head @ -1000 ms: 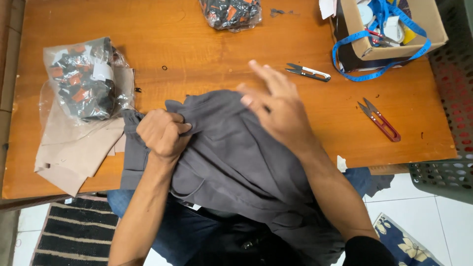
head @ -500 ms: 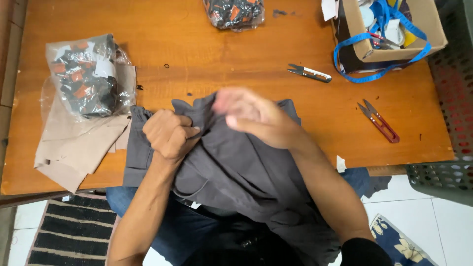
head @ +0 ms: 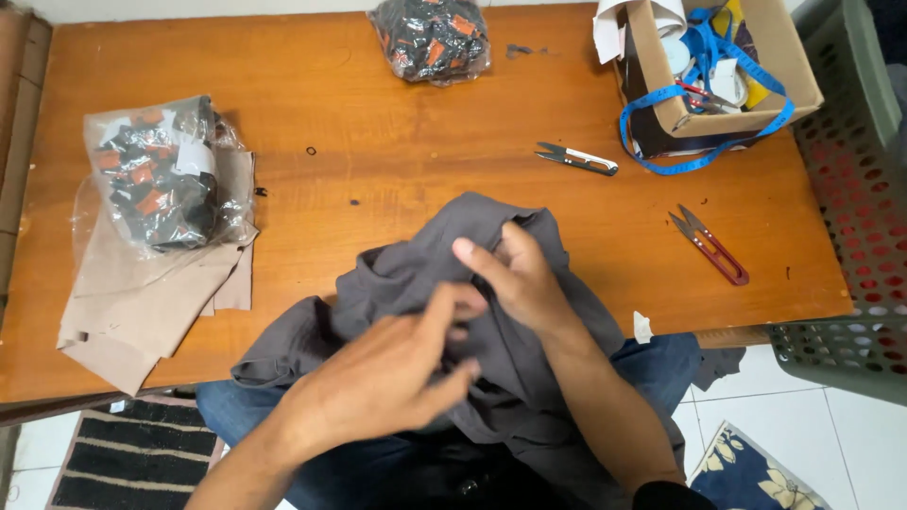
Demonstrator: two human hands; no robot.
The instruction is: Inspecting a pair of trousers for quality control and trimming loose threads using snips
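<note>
My left hand [head: 378, 382] is closest to me, low on the gray cloth [head: 425, 283], with my thumb and fingers pinched narrow on a fold of it. My right hand [head: 524, 283] is just past my left hand, a bit to the right, and its fingers are curled down onto the same bunch of cloth, touching my left fingertips. I cannot tell if my right fingers really grip the fold or only press on it. The gray cloth lies half on the near edge of the wooden table [head: 378, 142] and half down in my lap, so its long way runs from me out toward the table. The fold sits right between my two hands, and my right hand is on the far side of it. My hands hide the middle of the cloth, so I cannot see a seam or a thread there. Left of the cloth lie tan cloth pieces [head: 132, 312] with a clear bag of dark small things [head: 156, 179] on top. Right of the cloth are red snips [head: 710, 247], well apart from it. Farther back are silver snips [head: 576, 159], then a cardboard box [head: 756, 94] with a blue tape measure [head: 704, 156] hanging out, and another bag [head: 430, 38] at the far edge.
</note>
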